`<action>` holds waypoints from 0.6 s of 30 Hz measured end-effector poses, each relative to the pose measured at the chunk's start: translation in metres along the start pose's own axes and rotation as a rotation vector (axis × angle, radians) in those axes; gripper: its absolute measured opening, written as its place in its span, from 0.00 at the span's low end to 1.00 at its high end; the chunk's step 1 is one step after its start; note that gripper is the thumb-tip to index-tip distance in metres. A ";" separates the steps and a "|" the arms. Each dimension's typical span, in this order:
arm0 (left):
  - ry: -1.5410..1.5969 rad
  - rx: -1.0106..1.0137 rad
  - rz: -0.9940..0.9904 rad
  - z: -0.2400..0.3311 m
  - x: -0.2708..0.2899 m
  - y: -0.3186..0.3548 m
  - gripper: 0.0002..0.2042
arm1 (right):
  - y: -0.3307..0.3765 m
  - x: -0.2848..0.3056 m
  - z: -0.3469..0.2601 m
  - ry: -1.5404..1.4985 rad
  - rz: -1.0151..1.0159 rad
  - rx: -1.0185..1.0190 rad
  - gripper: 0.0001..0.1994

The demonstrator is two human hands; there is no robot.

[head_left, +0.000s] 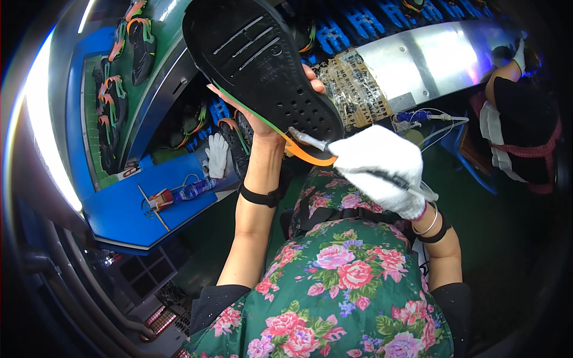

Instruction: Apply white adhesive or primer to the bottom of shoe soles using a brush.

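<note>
A black shoe sole (pixel 262 65) is raised at the top centre, its flat face toward me. Pale streaks cross its wider upper part, and several small round holes mark the lower part. Green and orange trim (pixel 307 156) runs along its near edge. My bare left hand (pixel 262 124) grips the sole from behind, the fingertips showing at its right edge. My right hand (pixel 382 170), in a white glove, is closed round a small brush (pixel 307 139). The bristles of that brush touch or nearly touch the sole's lower left edge, beside the orange trim.
On the blue table (pixel 119 218) at left are a bottle with a blue label (pixel 196 189) and a white glove (pixel 216 155). Shoes (pixel 110 113) line a green conveyor (pixel 158 53) beyond. A metal rail (pixel 441 56) spans the back; another person (pixel 519 119) is at far right.
</note>
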State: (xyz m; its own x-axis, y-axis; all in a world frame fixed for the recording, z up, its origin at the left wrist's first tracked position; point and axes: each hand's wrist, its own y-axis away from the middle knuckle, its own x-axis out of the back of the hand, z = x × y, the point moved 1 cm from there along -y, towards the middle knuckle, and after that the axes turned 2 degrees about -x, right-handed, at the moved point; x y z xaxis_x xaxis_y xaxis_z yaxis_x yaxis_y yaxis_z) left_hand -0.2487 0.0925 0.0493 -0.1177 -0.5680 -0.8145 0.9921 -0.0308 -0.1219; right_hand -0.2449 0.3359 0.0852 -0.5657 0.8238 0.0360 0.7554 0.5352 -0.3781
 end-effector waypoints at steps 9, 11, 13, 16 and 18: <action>-0.022 0.017 -0.043 0.006 0.006 -0.002 0.52 | 0.003 0.000 -0.002 0.048 -0.089 0.034 0.12; -0.018 0.008 -0.046 0.006 0.009 -0.004 0.54 | 0.004 0.001 0.004 0.068 -0.068 0.078 0.12; -0.015 -0.003 -0.048 0.006 0.011 -0.005 0.56 | 0.004 0.000 0.003 0.087 -0.048 0.124 0.13; -0.001 0.004 -0.015 0.005 0.015 -0.006 0.59 | 0.006 -0.005 -0.004 0.184 -0.110 0.177 0.15; 0.009 -0.014 -0.082 0.003 0.014 -0.011 0.60 | 0.006 -0.009 -0.003 0.172 -0.101 0.204 0.16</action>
State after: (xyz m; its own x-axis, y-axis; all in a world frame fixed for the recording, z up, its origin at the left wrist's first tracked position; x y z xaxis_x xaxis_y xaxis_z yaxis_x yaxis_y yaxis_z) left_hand -0.2612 0.0825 0.0409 -0.1993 -0.5568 -0.8064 0.9783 -0.0656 -0.1965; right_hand -0.2338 0.3323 0.0852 -0.5573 0.7972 0.2323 0.6063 0.5818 -0.5421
